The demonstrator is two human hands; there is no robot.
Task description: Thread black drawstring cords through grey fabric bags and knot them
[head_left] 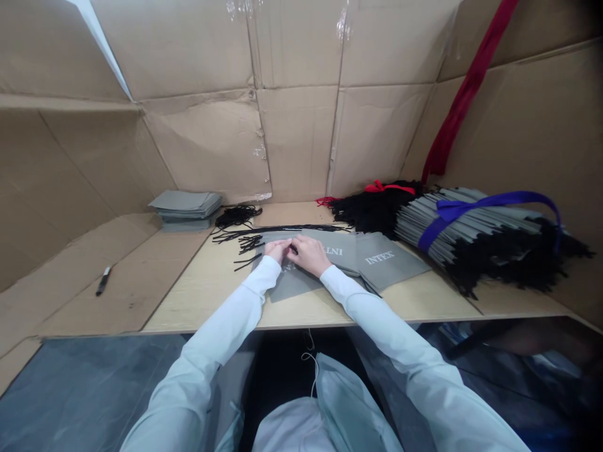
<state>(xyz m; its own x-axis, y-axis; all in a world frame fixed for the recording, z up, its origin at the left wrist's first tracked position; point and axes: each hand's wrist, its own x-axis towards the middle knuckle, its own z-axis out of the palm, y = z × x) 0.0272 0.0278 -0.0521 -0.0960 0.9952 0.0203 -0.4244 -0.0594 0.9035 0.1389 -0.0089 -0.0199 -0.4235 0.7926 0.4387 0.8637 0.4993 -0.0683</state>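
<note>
Near bag (296,287) sits well right of pen (103,280), under left hand (277,250) and right hand (308,254), fingertips meeting, can't tell if pinching; looks light, limp, not fragile, so grip edges.

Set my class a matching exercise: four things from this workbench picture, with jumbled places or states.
1. Pen
2. Large grey bundle
3. Grey stack
4. Right hand

A. Wrapped with a blue-violet ribbon
B. Beside the left hand, over grey printed pieces
C. On cardboard, far left
D. Back left, beside tangled black cords

Pairs: 1-C, 2-A, 3-D, 4-B
</note>
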